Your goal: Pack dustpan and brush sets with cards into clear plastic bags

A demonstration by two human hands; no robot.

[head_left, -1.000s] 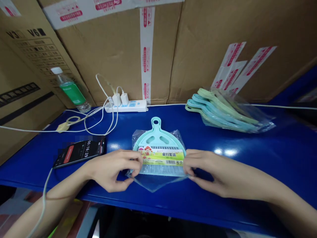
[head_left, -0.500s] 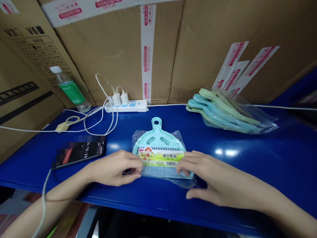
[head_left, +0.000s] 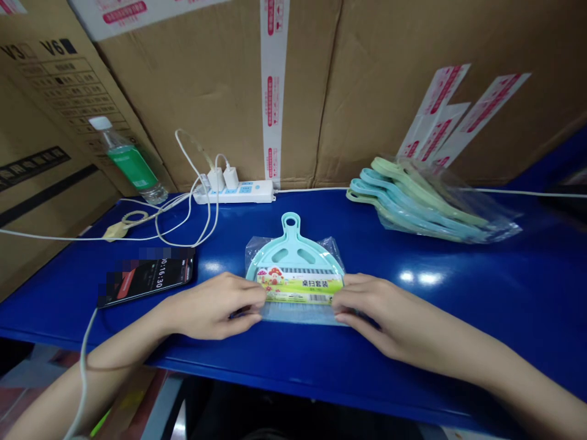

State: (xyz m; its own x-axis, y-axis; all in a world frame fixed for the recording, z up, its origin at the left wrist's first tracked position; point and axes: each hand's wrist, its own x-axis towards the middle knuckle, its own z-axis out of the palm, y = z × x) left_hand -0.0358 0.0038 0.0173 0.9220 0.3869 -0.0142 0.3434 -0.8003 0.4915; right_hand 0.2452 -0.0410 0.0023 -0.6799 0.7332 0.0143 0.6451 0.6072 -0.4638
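Note:
A light-blue dustpan and brush set (head_left: pixel 293 253) lies on the blue table in a clear plastic bag, its handle pointing away from me. Across the brush sits a yellow-green card label (head_left: pixel 300 286) with mushrooms printed on it. My left hand (head_left: pixel 224 305) pinches the left side of the bagged set, thumb and fingers together. At the opposite side, my right hand (head_left: pixel 367 308) has its thumb and fingers closed on the bag's lower right edge. The fingertips of both hands partly cover the bag's sides.
Several bagged green and blue dustpan sets (head_left: pixel 413 201) are piled at the back right. A phone (head_left: pixel 151 278) on a cable lies left of my hands. Behind it are a power strip (head_left: pixel 247 193), tangled white cables and a bottle (head_left: pixel 132 165). Cardboard boxes (head_left: pixel 220 91) wall off the back.
My right thumb has come up from below the set, and the right hand has closed on the bag's edge. The loose plastic at the lower right is drawn in. My left hand keeps its place.

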